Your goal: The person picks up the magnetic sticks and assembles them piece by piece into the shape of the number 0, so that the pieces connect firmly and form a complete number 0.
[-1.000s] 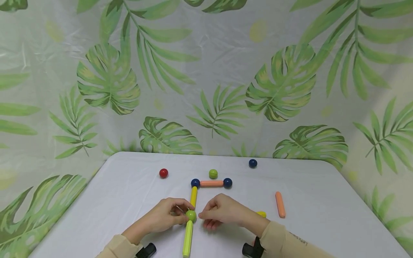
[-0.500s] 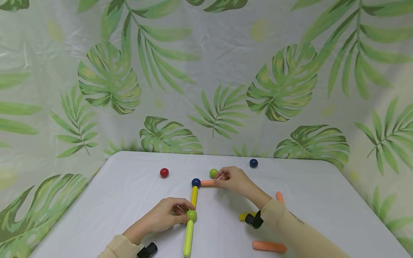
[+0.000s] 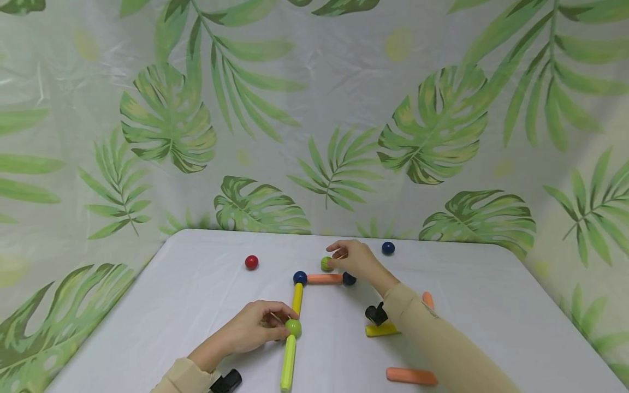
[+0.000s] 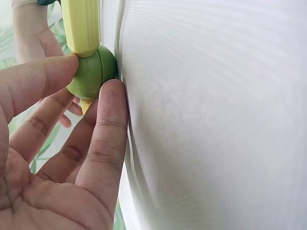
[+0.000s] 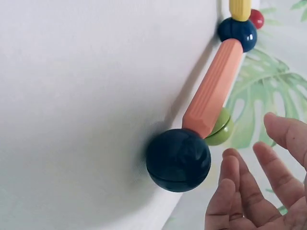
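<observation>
Though illegible, sleeve print (image 3: 432, 313), with hands (image 3: 257, 327) (image 3: 358, 261) at two green balls (image 3: 294, 328) (image 3: 325, 264).

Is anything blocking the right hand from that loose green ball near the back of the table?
Nothing visible does. The right hand is right at the loose green ball, touching or nearly so. The closest orange stick lies on the ball's near side, not between them.

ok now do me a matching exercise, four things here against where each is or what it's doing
Column one
1. red ball
2. yellow-green stick
3. left hand
4. right hand

Column two
A. close to the loose green ball
B. pinching the jointed green ball
C. lying loose, away from both hands
D. meeting the pinched ball on its near side

Pairs: 1-C, 2-D, 3-B, 4-A
</observation>
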Tool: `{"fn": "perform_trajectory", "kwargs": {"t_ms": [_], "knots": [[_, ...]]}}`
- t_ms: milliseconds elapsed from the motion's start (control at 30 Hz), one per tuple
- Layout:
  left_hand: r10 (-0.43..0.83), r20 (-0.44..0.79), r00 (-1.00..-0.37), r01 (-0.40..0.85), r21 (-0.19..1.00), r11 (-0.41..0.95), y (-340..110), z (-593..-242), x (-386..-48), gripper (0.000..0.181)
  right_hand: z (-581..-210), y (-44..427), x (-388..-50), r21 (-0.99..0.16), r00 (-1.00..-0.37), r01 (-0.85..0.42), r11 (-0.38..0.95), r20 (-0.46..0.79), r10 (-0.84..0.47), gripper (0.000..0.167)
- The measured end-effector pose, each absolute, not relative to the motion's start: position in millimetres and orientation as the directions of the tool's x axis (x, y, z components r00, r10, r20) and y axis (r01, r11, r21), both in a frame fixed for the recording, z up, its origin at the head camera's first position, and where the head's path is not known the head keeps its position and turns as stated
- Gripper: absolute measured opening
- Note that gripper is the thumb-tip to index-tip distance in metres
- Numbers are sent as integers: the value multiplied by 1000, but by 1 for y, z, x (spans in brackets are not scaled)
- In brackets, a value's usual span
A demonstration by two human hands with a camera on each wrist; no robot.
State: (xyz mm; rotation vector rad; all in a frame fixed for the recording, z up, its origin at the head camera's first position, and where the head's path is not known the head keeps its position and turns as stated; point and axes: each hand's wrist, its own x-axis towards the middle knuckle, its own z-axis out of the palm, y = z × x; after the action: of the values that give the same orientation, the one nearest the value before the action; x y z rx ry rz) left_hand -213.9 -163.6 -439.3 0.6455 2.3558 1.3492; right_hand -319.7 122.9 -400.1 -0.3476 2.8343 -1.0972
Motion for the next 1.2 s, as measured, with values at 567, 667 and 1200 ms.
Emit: {"fn": "perform_trajectory", "kwargs": {"t_ms": [567,667,1200], "knots": [[548,-57,-835,224,874,432,-163,-440,-213,27,-413,119,-343,-585,-969,-125,802,-103,-226,40],[545,-60,-836,223,871,437,-163,-440,-214,27,-415,119,-344,-578,-967,-135,804,-101,-235,40],[549,-65,-833,226,867,445,-164,-439,-214,26,-418,114,-340,-563,-965,-176,808,-66,-256,31]]}}
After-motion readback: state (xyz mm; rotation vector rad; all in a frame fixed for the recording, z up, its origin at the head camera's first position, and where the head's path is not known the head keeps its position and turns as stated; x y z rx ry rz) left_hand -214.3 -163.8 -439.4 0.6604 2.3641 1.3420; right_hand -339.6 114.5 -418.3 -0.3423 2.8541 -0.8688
